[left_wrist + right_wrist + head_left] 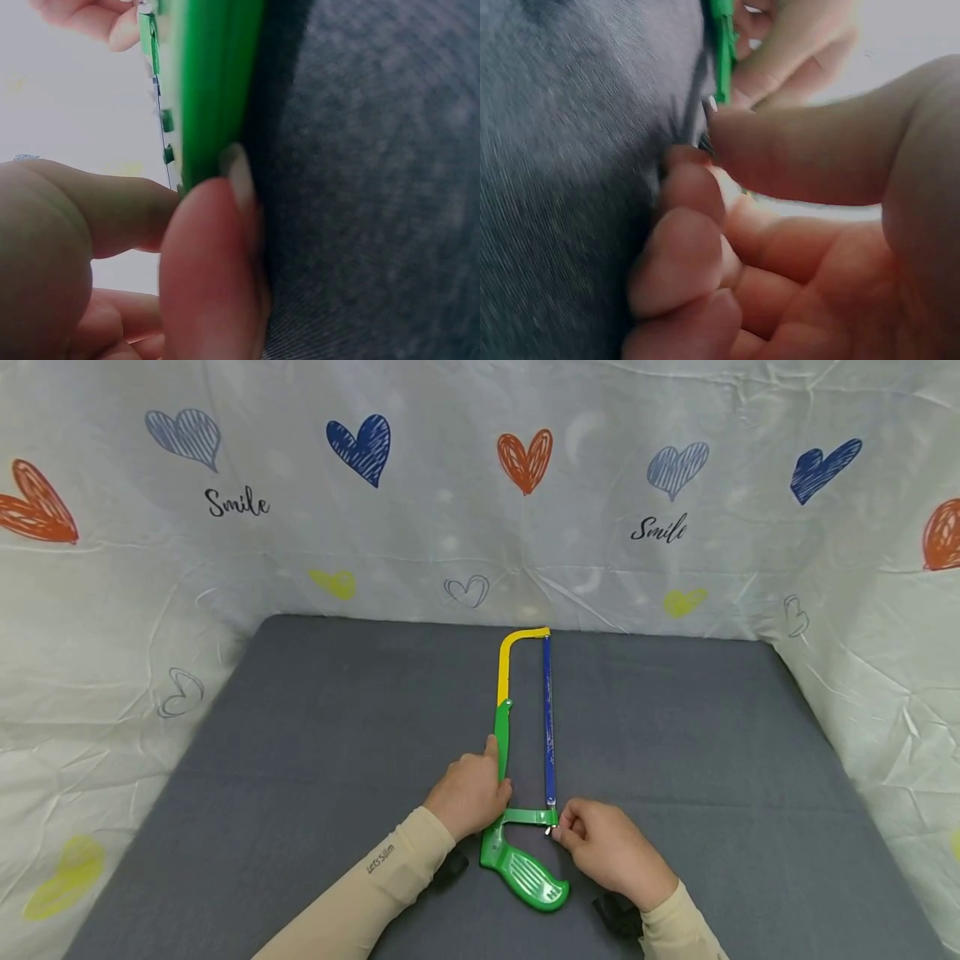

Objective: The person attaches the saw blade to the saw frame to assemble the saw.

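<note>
A hacksaw [525,870] with a green handle, a yellow front frame and a blue blade [549,718] lies on the grey cloth, its handle toward me. My left hand [468,793] holds the green part of the frame above the handle, thumb on one side and fingers on the other. At the handle end of the blade, my right hand [611,843] pinches the small metal wing nut [549,831] between thumb and forefinger. In the right wrist view the fingertips largely cover the wing nut [705,141], and the other fingers are curled.
The grey cloth-covered table [337,710] spreads around the saw. Behind it and at both sides hangs a white curtain [450,527] printed with hearts. Black wrist straps show under the left wrist and by the right wrist [618,914].
</note>
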A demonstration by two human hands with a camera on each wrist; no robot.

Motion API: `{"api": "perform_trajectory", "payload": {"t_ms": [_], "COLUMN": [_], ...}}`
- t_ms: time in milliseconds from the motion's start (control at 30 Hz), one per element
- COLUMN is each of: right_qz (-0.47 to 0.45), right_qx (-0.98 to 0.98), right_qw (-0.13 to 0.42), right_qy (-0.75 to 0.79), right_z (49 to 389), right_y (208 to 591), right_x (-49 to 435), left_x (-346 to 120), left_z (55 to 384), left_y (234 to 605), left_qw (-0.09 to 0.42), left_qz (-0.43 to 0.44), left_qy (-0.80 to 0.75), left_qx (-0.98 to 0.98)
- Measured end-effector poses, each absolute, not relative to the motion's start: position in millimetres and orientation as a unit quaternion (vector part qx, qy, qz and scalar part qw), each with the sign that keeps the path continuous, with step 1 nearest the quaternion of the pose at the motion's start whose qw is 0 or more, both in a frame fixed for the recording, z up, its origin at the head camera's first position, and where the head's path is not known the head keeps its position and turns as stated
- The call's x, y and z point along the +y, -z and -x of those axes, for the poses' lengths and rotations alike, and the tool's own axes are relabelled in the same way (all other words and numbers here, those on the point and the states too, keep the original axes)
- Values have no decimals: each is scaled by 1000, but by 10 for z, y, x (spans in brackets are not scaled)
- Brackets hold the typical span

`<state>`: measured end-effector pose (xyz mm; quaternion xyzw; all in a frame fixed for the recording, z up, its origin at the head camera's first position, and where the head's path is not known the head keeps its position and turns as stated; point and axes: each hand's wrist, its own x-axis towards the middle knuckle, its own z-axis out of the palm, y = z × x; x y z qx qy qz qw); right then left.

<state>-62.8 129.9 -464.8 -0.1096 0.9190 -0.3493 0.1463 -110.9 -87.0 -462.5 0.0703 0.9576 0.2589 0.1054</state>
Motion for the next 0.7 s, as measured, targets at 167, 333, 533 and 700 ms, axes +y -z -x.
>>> {"api": "perform_trajectory", "payload": {"t_ms": [167, 333, 533, 700], "right_qz": [100, 72, 66, 62], "right_qx": [922, 919, 918, 927], "right_qw": [146, 160, 157, 133], "right_qy": [344, 352, 359, 344], "right_z": [637, 633, 628, 643], "right_y": [4632, 4619, 4655, 4693], "right_x": [1344, 1328, 1249, 1222], "left_x": [-869, -872, -905, -898], "left_z": [1097, 1099, 1125, 1137], "left_y": [4606, 4605, 4731, 4738], "left_qw": [109, 111, 94, 97], "left_qz": [-73, -75, -90, -86], "left_qy": [-265, -266, -270, -268], "left_qx": [955, 954, 954, 955]}}
